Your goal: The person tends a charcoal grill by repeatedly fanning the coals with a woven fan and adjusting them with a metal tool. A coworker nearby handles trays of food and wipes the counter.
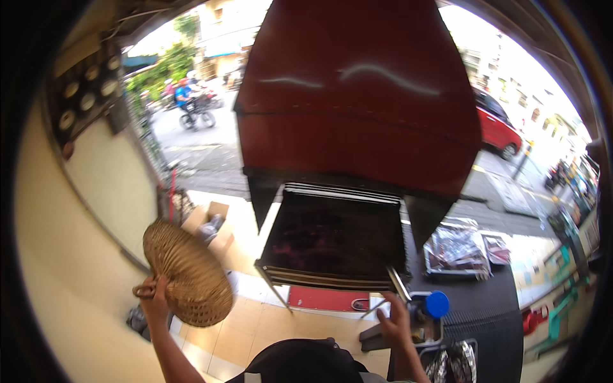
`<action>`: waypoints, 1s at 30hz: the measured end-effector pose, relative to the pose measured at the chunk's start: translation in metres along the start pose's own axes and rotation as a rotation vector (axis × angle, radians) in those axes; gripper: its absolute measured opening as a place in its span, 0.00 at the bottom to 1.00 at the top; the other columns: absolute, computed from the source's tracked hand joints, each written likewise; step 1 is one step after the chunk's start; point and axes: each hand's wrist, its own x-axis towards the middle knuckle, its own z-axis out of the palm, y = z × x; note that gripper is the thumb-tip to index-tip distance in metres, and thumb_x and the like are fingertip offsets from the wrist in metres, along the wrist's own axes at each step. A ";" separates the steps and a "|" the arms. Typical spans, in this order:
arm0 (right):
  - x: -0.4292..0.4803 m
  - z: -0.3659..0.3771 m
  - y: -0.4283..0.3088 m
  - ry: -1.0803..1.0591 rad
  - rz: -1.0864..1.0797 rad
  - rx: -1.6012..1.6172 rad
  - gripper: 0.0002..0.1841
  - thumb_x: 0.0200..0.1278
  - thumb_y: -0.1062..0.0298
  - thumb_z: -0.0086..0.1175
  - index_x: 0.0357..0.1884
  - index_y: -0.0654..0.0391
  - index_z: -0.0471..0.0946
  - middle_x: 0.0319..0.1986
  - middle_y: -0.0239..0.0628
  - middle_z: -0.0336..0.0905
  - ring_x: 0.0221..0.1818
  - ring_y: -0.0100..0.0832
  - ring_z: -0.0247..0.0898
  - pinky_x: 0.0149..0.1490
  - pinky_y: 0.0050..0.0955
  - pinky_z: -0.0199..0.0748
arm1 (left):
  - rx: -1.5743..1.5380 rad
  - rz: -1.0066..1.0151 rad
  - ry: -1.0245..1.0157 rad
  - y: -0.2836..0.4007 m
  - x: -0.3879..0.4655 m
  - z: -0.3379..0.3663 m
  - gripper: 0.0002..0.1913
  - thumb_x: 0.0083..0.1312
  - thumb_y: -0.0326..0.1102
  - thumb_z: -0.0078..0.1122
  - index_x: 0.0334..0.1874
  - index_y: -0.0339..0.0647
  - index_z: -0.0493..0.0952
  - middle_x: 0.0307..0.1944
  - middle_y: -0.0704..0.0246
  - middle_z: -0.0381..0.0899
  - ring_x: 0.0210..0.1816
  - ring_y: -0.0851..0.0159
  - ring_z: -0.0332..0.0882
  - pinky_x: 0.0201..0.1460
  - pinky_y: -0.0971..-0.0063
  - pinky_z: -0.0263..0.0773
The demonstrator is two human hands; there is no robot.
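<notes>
A woven hand fan [191, 277] hangs at the left, and my left hand [155, 294] is closed around its looped handle. My right hand [396, 318] is just below the near right corner of a charcoal grill [335, 234], its fingers apart near a metal bar or tool [398, 283]; whether they touch it is not clear. Dark coals with a faint pinkish glow lie in the grill under a large red metal hood [354, 119].
A black table [493, 306] at the right bears foil-covered trays [457, 249], a container with a blue lid [437, 304] and foil packets [452, 364]. A cardboard box [215, 225] stands at the left by a wall [115, 172]. Beyond are a cyclist [183, 95] and a red car [498, 124].
</notes>
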 end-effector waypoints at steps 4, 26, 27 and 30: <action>-0.074 0.049 -0.045 -0.669 0.164 0.383 0.40 0.74 0.52 0.58 0.80 0.56 0.55 0.80 0.43 0.49 0.82 0.40 0.41 0.81 0.41 0.44 | -0.896 -0.068 0.080 -0.017 0.004 0.004 0.21 0.72 0.42 0.60 0.62 0.36 0.73 0.49 0.63 0.80 0.50 0.64 0.78 0.55 0.69 0.77; -0.319 0.063 0.084 -1.002 0.905 -0.283 0.39 0.79 0.37 0.36 0.74 0.62 0.66 0.70 0.50 0.70 0.72 0.46 0.65 0.73 0.41 0.60 | -0.527 -0.120 0.042 -0.087 0.061 0.030 0.15 0.72 0.40 0.61 0.54 0.37 0.76 0.45 0.69 0.78 0.46 0.67 0.76 0.51 0.76 0.72; -0.305 0.058 0.081 -1.101 0.905 -0.442 0.37 0.79 0.38 0.37 0.72 0.63 0.69 0.67 0.50 0.73 0.70 0.47 0.68 0.72 0.41 0.62 | -0.526 -0.129 0.051 -0.089 0.057 0.024 0.15 0.72 0.40 0.61 0.54 0.37 0.77 0.44 0.69 0.78 0.45 0.68 0.76 0.50 0.76 0.72; -0.251 0.048 0.050 -0.974 0.737 -0.484 0.34 0.79 0.41 0.41 0.68 0.62 0.74 0.62 0.48 0.79 0.66 0.48 0.73 0.70 0.41 0.66 | -0.499 -0.148 0.060 -0.076 0.038 0.008 0.14 0.72 0.40 0.62 0.53 0.38 0.77 0.44 0.70 0.78 0.45 0.68 0.75 0.50 0.77 0.71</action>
